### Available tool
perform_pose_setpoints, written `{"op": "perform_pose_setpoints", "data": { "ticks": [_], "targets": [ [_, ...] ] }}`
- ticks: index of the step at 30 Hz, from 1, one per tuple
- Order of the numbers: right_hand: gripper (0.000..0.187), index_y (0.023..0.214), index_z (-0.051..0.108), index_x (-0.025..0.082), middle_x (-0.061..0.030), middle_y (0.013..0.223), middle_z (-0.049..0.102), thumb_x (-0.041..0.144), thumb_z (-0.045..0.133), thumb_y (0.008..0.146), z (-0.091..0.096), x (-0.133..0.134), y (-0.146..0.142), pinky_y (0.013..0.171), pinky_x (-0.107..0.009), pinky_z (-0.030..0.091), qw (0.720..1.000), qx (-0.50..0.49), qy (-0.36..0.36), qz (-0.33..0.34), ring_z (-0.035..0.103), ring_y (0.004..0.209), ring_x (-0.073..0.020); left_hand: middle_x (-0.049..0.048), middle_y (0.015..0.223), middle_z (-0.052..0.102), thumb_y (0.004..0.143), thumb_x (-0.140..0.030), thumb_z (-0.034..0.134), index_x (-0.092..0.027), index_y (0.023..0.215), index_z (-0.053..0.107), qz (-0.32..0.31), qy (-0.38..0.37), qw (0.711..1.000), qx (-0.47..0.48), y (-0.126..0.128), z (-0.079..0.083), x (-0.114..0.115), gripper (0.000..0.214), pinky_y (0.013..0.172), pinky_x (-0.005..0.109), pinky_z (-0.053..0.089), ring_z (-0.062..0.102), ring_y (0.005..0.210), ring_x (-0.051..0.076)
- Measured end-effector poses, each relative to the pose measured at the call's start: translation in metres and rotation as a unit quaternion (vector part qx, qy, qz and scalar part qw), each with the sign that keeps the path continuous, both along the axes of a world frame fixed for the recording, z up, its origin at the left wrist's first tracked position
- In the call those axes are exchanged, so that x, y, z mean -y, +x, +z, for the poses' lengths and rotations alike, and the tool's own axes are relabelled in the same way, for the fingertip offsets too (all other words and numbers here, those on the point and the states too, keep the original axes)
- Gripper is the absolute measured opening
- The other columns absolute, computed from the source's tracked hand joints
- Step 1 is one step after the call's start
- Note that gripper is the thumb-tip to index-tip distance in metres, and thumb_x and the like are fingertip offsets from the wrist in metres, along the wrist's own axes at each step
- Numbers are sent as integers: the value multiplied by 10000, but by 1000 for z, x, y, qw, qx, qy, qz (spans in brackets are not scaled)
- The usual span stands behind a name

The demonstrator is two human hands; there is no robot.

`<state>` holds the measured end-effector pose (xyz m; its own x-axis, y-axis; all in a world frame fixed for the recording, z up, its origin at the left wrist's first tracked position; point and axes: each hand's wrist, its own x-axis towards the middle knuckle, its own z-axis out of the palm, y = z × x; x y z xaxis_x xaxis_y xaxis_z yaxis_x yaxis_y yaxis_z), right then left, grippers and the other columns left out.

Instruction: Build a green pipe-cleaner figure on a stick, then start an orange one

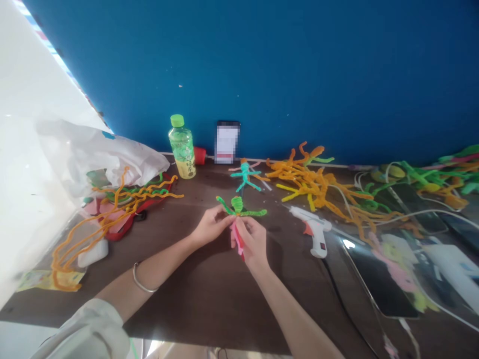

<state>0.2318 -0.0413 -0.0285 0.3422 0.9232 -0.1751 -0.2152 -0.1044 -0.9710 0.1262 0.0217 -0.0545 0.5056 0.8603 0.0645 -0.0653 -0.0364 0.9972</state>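
Observation:
Over the middle of the dark table I hold a green pipe cleaner figure, with a rounded top and two arms spread sideways. My left hand pinches its lower left side, thumb and fingers together. My right hand is closed round the figure's lower part and a pink-and-red piece; whether that piece belongs to the figure I cannot tell. Beyond my hands lies a turquoise pipe cleaner figure with an orange top. To the right rests a white glue gun with an orange trigger.
A green-capped drink bottle and a phone stand by the blue wall. Orange pipe cleaner figures are heaped right of centre. Loose orange stems and a white plastic bag lie left. Cables and a dark phone lie right.

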Motion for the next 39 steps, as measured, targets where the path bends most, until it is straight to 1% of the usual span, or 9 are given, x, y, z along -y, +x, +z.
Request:
{"op": "perform_pose_setpoints", "data": {
  "ticks": [5,10,16,20,23,26,31,33,39],
  "targets": [
    [262,584,520,163,55,352,481,373,605,715,-1,0,0,271,-185,334,1000,2,-3,2,421,255,-76,18,679,569,774,-317,529,-157,754,556,57,56,995,-61,1,-1,4,164,576,226,417,529,602,115],
    [261,577,540,150,57,339,472,362,611,711,2,0,0,268,-188,328,1000,-9,-4,0,399,238,-72,15,721,543,820,-231,444,-159,738,501,59,167,976,-129,0,-3,3,123,614,231,408,508,655,115],
    [256,551,546,142,45,357,474,343,649,671,-2,0,2,273,-186,303,996,-80,-20,18,390,261,-65,24,736,524,836,-140,371,-171,736,479,53,311,933,-171,-1,-1,0,150,638,237,399,490,696,124],
    [245,602,562,145,15,463,551,362,655,666,-5,-2,6,321,-191,360,993,-110,-26,36,463,344,-81,30,731,527,842,-161,387,-169,725,485,44,350,923,-152,-3,-3,-2,153,651,242,400,492,702,127],
    [249,683,593,149,-9,560,612,380,676,647,-7,-4,11,415,-206,433,998,-55,-5,37,558,471,-116,34,737,548,843,-192,406,-162,729,510,36,319,938,-128,-4,-3,-2,158,679,251,409,510,711,126],
    [287,656,604,139,-21,532,610,421,658,657,-10,-6,14,434,-222,436,999,36,1,22,561,470,-130,41,750,568,823,-237,453,-154,705,539,40,255,958,-121,-3,0,-1,169,707,261,415,532,740,136],
    [287,670,597,142,-30,574,631,427,626,689,-12,-6,16,487,-250,460,993,113,22,-39,573,493,-142,25,726,583,774,-338,531,-141,776,570,66,67,994,-60,1,2,4,201,652,249,431,546,678,128],
    [278,688,601,144,-28,579,631,421,610,705,-11,-5,15,504,-263,470,989,135,29,-48,580,506,-151,20,692,574,760,-371,543,-131,741,576,54,18,998,-31,2,2,6,243,638,244,429,540,651,121],
    [195,712,619,162,-49,725,632,345,571,758,-12,-4,15,606,-284,495,963,251,92,-24,608,648,-171,19,645,570,711,-389,603,-122,652,591,42,-39,998,17,3,3,8,274,648,239,418,523,639,114]
  ]
}}
